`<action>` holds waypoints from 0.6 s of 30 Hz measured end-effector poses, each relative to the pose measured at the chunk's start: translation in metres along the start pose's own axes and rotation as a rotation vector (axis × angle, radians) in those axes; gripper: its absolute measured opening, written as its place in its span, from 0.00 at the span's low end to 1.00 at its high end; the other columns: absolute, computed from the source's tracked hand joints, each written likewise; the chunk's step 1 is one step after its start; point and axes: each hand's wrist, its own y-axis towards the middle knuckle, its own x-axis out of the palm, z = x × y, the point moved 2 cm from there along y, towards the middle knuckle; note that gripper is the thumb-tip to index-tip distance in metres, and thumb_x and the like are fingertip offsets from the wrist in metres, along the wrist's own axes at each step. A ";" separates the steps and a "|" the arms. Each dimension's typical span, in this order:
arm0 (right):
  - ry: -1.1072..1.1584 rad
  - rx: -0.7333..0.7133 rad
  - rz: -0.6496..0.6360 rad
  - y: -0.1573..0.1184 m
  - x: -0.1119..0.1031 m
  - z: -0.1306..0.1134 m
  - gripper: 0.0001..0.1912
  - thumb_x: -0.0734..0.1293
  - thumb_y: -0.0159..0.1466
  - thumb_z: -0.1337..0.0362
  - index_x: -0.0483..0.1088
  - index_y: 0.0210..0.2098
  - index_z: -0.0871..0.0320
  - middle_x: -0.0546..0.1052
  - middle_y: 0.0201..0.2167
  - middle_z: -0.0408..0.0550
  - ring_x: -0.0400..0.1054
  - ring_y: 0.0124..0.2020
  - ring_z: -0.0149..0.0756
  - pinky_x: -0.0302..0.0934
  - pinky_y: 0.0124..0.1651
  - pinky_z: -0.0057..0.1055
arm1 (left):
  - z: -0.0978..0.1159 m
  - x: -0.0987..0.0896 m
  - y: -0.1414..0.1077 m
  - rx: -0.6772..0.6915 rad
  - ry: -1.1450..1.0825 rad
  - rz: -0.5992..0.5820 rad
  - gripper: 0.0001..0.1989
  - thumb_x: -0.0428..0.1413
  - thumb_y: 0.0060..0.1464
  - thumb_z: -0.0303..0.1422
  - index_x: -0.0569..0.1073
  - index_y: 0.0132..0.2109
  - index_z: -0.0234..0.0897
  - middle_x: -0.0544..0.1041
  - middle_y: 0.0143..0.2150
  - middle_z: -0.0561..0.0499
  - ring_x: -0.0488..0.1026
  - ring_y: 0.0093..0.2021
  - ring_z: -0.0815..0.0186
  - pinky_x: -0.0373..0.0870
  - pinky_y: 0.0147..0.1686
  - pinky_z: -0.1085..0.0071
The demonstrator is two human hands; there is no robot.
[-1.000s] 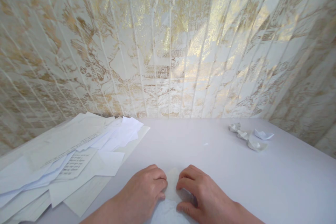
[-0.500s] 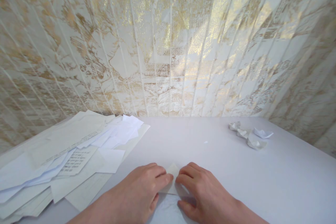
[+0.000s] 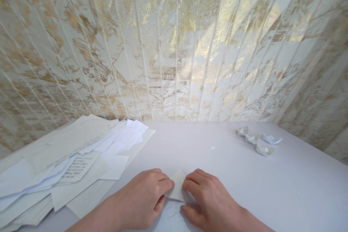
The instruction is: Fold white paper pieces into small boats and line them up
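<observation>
A small piece of white paper (image 3: 178, 185), folded to a point at its far end, lies between my hands near the front of the table. My left hand (image 3: 146, 197) has its fingers curled and closed on the paper's left edge, with the thumb tucked under. On the opposite side, the bent fingers of my right hand (image 3: 208, 195) hold the paper's right edge, while its thumb sits lower, apart from the index finger. Both hands hide the paper's sides. Below its near edge is a pale, wrinkled-looking patch that I cannot make out clearly.
A spread pile of paper sheets (image 3: 81, 163), some printed, covers the table's left side. Several small folded paper pieces (image 3: 265, 148) lie at the back right. A tiny paper scrap (image 3: 212, 148) rests on the white table (image 3: 185, 141). A gold-patterned curtain (image 3: 176, 50) hangs behind.
My left hand has slid slightly left along the paper, so more of the folded point shows. The right thumb has shifted a little to the left.
</observation>
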 end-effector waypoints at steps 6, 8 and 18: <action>-0.059 -0.022 0.037 0.003 0.005 0.000 0.03 0.65 0.54 0.66 0.69 0.28 0.58 0.73 0.30 0.46 0.63 0.33 0.36 0.56 0.36 0.28 | 0.000 -0.003 0.002 0.029 0.007 -0.002 0.09 0.48 0.46 0.21 0.67 0.32 0.37 0.73 0.32 0.51 0.68 0.35 0.64 0.64 0.36 0.71; -0.095 -0.052 0.041 0.003 0.007 0.001 0.02 0.63 0.55 0.68 0.68 0.26 0.58 0.72 0.29 0.45 0.63 0.32 0.35 0.55 0.36 0.28 | 0.000 -0.003 0.002 0.044 0.014 0.001 0.08 0.48 0.47 0.20 0.67 0.31 0.37 0.72 0.31 0.51 0.68 0.35 0.64 0.64 0.36 0.71; -0.167 -0.044 0.111 0.008 0.013 -0.001 0.05 0.67 0.53 0.63 0.68 0.25 0.58 0.73 0.27 0.45 0.63 0.29 0.35 0.53 0.32 0.28 | -0.002 -0.010 0.001 0.063 -0.005 -0.020 0.11 0.50 0.44 0.21 0.67 0.36 0.38 0.71 0.38 0.50 0.67 0.39 0.62 0.65 0.40 0.70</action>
